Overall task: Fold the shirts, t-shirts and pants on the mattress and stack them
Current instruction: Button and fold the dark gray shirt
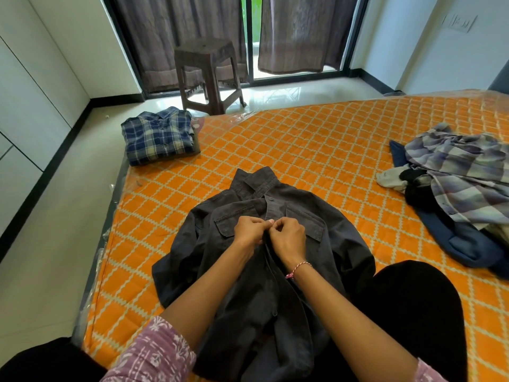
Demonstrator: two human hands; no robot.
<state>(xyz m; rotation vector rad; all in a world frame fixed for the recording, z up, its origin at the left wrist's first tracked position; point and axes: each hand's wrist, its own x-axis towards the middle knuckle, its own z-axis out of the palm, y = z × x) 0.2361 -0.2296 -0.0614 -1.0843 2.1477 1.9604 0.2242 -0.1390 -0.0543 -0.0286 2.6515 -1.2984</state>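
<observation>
Hands: we see the left hand (249, 228) and right hand (289, 235) meet at the chest of the dark shirt (248, 257), each pinching its button placket, fingers curled on the cloth (fastening a button, we judge).

Dark shirt: front up on the orange mattress (316, 150), collar pointing away, sleeves spread, not yet folded.

Unfolded heap: right of the dark shirt, well apart, we count a pale checked shirt (465, 172) over a navy garment (465, 244), with other small crumpled pieces beside them, all awaiting folding.

Finished stack: beyond the dark shirt to the left, near the mattress corner, a folded blue plaid shirt (158, 135) tops a darker folded piece.

Progress: we judge it roughly halfway.
</observation>
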